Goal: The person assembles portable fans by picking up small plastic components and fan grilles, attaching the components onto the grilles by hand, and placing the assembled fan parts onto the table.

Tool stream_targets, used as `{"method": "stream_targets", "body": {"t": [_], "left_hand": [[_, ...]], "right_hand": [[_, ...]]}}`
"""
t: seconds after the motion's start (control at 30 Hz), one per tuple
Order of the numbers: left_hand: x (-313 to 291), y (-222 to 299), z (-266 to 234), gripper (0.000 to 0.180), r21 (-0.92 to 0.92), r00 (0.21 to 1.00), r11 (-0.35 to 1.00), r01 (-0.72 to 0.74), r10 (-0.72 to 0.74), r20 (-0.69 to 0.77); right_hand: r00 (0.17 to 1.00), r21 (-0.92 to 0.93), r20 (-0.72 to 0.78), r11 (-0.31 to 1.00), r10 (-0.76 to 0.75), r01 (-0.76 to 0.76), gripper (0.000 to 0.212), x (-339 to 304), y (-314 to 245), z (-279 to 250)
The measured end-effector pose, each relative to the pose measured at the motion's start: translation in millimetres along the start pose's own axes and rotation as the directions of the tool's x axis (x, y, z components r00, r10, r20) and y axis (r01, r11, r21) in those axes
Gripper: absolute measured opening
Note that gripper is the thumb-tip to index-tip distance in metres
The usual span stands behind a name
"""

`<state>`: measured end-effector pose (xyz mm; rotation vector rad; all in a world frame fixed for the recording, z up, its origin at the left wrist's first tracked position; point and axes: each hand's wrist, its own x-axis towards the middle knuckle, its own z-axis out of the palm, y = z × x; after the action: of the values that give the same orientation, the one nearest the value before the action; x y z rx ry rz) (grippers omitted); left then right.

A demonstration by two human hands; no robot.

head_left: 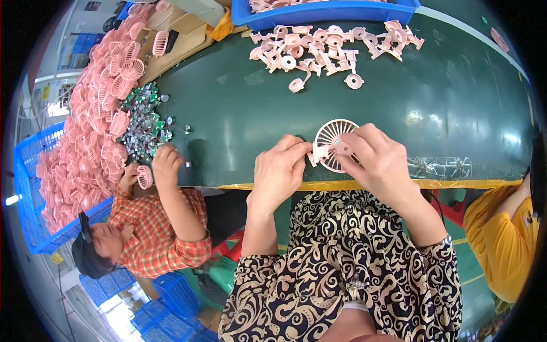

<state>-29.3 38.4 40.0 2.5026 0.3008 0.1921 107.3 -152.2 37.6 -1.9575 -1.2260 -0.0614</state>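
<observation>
A round pink fan guard (335, 126) with thin radial ribs is held upright just above the table's near edge, between my two hands. My left hand (280, 170) is closed, its thumb and forefinger pinching a small pink plastic bracket (320, 153) at the guard's left side. From the right, my right hand (377, 161) is closed over the guard, thumb and fingertips at its middle and lower right. A silvery spot shows at the hub, beside those fingertips. My right fingers cover most of what lies under them.
Loose pink brackets (327, 48) lie below a blue bin (325, 17) at the far side. Pink fan guards (99, 119) pile high at left, beside small motors with green boards (145, 122). A co-worker in checks (162, 228) handles a guard; another person in yellow (501, 245) sits right.
</observation>
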Motion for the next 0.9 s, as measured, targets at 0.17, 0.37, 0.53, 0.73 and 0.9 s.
{"method": "stream_targets", "body": {"t": [0.17, 0.37, 0.53, 0.73, 0.9], "left_hand": [[-4, 10, -1, 0.014, 0.022, 0.996, 0.999, 0.039, -0.037, -0.076], [-13, 22, -5, 0.007, 0.078, 0.983, 0.996, 0.041, -0.027, -0.181], [-21, 26, 2, 0.007, 0.054, 0.977, 0.986, 0.155, -0.145, -0.155], [-24, 22, 11, 0.006, -0.068, 0.958, 0.972, 0.224, -0.232, -0.17], [-23, 21, 11, 0.006, -0.084, 0.952, 0.968, 0.237, -0.249, -0.176]], "right_hand": [[0.997, -0.187, 0.081, 0.982, -0.009, 0.024, 0.026, -1, 1, 14], [0.997, -0.228, 0.08, 0.974, 0.006, 0.013, 0.027, 2, -3, 16], [0.995, -0.249, 0.095, 0.969, 0.017, 0.007, 0.028, 3, -5, 16], [0.995, -0.077, 0.081, 0.995, -0.055, 0.061, 0.027, 5, 9, 13], [0.966, -0.062, 0.248, 0.994, -0.075, 0.093, 0.022, 8, 10, 9]]}}
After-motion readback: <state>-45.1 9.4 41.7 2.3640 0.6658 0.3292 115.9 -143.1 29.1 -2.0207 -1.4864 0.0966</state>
